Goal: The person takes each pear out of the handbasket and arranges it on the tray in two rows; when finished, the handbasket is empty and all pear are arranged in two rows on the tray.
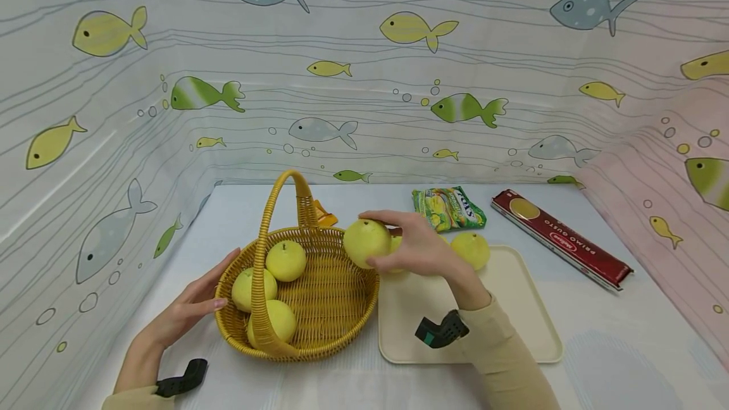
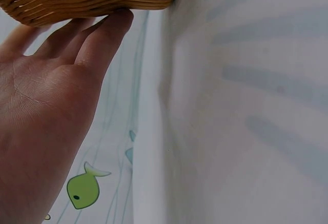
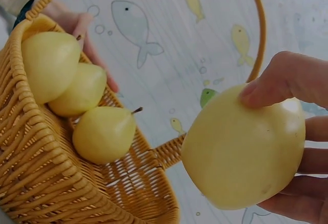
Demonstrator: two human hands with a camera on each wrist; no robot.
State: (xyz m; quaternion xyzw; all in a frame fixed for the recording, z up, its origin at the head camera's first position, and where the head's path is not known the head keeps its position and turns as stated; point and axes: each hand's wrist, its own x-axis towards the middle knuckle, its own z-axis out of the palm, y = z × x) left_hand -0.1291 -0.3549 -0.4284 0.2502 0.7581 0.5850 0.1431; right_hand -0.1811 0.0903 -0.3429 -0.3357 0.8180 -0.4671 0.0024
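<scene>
In the head view my right hand holds a yellow pear over the right rim of a wicker basket. The right wrist view shows the thumb on one side of this pear and fingers on the other. Three more pears lie in the basket's left half, beneath its tall arched handle. With fairly straight fingers, my left hand touches the basket's outer left side; the left wrist view shows its fingertips against the weave. More pears sit toward the back of a cream tray, partly hidden by my right hand.
Behind the tray lies a green candy bag. A long red pasta packet rests at the right. An orange package shows partly behind the basket. Fish-patterned sheeting encloses the table's back and sides.
</scene>
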